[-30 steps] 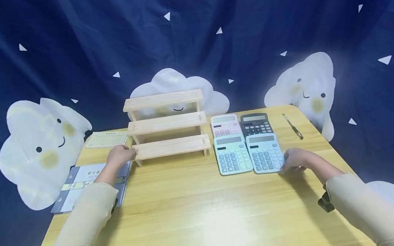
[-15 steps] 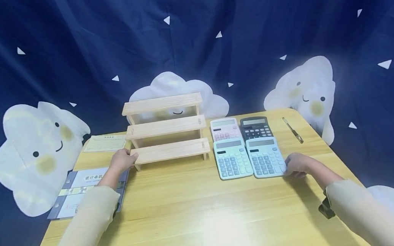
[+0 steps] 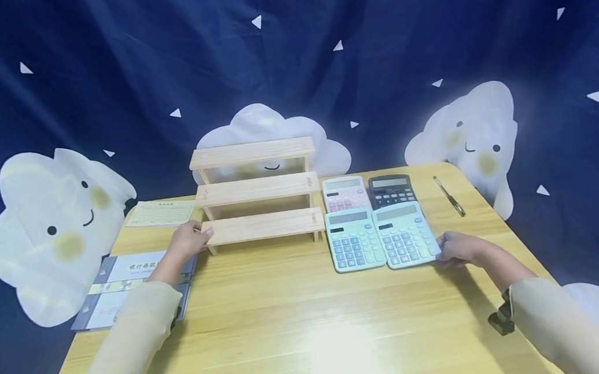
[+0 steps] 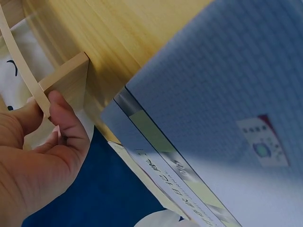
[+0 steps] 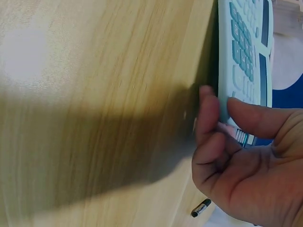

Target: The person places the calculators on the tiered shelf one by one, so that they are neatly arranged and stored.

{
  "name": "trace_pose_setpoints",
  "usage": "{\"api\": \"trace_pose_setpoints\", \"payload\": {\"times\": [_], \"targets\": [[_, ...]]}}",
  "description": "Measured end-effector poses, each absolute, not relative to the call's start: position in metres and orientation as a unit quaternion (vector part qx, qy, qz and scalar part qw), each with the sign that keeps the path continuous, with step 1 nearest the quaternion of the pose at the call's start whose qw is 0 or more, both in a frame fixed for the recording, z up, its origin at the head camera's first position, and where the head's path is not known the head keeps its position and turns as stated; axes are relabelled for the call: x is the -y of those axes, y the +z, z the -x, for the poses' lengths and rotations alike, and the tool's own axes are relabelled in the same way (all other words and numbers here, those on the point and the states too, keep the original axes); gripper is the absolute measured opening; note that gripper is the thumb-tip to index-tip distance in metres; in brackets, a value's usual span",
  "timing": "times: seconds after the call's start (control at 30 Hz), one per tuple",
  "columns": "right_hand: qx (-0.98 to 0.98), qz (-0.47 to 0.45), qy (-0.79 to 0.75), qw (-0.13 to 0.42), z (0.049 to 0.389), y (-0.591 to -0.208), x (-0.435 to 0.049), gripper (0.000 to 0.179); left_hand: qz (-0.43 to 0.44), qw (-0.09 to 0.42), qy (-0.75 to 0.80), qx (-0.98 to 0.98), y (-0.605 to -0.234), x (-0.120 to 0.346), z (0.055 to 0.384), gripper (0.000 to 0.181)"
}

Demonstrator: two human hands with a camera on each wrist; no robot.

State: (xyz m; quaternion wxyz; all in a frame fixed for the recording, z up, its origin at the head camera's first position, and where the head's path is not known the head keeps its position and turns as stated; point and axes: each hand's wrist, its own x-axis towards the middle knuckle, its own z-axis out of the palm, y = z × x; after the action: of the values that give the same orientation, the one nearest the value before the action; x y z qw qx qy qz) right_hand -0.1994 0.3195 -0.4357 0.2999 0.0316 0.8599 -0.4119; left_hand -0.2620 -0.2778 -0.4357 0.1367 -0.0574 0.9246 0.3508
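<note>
I judge this the grasping step: my left fingers pinch the wooden rack, my right fingers pinch the front-right calculator beside a matching calculator, and the next move likely wants a level lift.

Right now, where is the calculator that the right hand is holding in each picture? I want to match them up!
Head: right of the middle; the pale blue-green calculator is the front right one of four, with the right hand at its right edge.
Left wrist: not in this picture.
Right wrist: upper right; the calculator has its lower end in the picture gripped by the right hand.
Shared landmark: the wooden table, in all three.
</note>
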Motion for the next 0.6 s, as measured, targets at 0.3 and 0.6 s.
{"api": "trace_pose_setpoints", "payload": {"times": [0.3, 0.6], "targets": [[-0.826, -0.003, -0.467, 0.315, 0.204, -0.437, -0.328, 0.041, 0.054, 0.147, 0.323, -0.934, -0.431, 0.277, 0.264, 0.057], [-0.741, 0.020, -0.581, 0.336, 0.207, -0.419, -0.338, 0.033, 0.047, 0.148, 0.315, -0.936, -0.431, 0.276, 0.264, 0.055]]}}
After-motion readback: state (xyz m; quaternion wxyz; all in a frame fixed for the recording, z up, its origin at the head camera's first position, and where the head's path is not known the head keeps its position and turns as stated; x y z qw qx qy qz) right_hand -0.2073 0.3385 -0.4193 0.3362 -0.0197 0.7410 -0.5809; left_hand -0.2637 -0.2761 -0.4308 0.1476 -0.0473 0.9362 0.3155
